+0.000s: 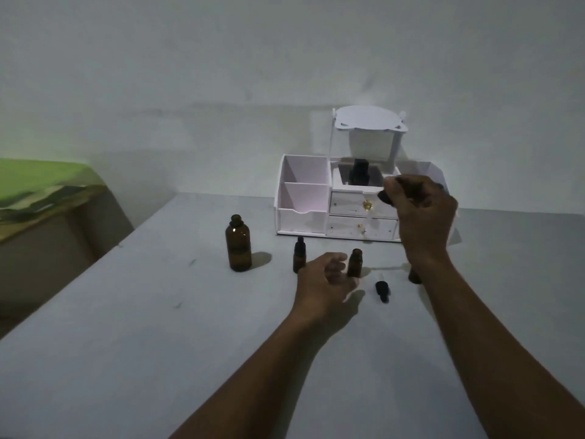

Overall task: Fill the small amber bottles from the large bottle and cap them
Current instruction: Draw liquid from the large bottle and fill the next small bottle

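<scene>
Left hand (326, 275), lower centre, holds the uncapped small amber bottle (355, 261) at its base on the desk (158, 312). Right hand (422, 213) pinches a black dropper cap (386, 198). Probably glass: light, slick, fragile; grip the body low.

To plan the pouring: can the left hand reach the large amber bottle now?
Probably yes. Only the capped small bottle stands between the left hand and the large bottle; bare table lies in front of it. Whether the hand grips the open small bottle, I cannot tell.
</scene>
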`<state>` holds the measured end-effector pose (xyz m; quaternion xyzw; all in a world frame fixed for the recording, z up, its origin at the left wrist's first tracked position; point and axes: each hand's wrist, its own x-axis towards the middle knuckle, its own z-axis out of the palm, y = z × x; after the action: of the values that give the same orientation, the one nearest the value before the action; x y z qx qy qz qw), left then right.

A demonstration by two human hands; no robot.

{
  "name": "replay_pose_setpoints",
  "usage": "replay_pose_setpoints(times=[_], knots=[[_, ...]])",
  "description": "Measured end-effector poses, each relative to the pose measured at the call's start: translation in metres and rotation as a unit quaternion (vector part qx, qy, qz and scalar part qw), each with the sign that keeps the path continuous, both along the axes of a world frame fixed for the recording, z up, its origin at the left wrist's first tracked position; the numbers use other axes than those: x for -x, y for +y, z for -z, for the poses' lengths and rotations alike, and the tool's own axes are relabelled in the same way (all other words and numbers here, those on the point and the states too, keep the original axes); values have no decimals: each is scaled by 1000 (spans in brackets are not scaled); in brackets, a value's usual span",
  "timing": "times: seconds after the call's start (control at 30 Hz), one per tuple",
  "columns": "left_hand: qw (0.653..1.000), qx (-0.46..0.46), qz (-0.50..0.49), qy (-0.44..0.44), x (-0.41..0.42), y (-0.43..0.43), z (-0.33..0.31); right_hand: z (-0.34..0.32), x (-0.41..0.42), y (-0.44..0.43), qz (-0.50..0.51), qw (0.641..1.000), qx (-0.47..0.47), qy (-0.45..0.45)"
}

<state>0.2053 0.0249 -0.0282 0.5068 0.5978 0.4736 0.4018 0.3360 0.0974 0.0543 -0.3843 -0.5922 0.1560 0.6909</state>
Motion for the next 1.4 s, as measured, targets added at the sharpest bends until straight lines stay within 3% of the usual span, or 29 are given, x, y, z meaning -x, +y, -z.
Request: replay_pose_setpoints(times=[0.23,0.37,0.47,0.6,0.93,1.4], knots=[[1000,-7,-10,-14,65,-32,6,-5,47,-25,-98,995,3,-27],[995,-7,-87,-42,113,-49,6,-17,87,-30,-141,990,-9,-14],[981,-20,-160,-110,137,-56,1,-24,112,-26,-160,987,-2,21],[968,-59,-245,-3,164,-48,2,-25,141,-20,-175,983,11,61],[973,-96,-211,2,181,-12,8,-13,170,-10,-187,981,21,46],[978,-63,-196,-32,174,-3,8,2,195,7,-209,968,47,-130]])
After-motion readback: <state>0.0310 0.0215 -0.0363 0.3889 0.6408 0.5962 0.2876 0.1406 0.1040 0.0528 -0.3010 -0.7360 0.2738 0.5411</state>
